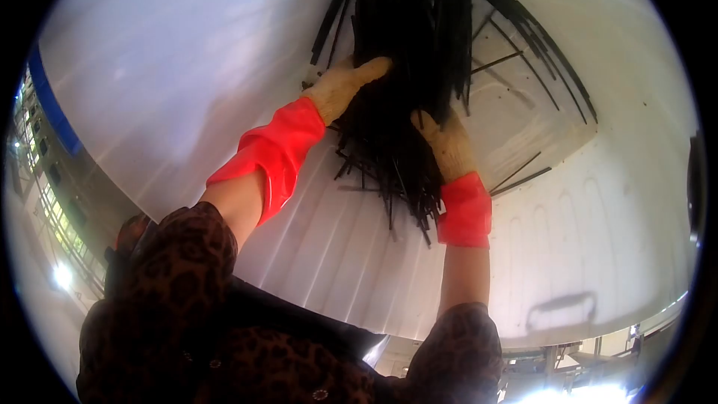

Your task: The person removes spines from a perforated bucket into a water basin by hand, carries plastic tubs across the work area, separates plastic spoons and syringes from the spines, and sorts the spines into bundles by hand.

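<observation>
Inside a large white tub lies a thick heap of thin, straight black strips (410, 22), most of them running lengthwise. My left hand (345, 88), in a tan glove with a long red cuff, grips the bundle from its left side, thumb laid across the top. On the right side, lower down, my right hand (449, 144) in a matching glove presses against the same bundle. The fingers of both hands curl out of sight under or behind the strips. Ragged strip ends stick out below, between my wrists.
The tub's pale wall (172, 52) curves up around me, and its floor (336, 232) is ridged near my body. Loose strips (523, 179) lie at the right, with more along the far right edge. A blue band (52, 101) shows outside at the left.
</observation>
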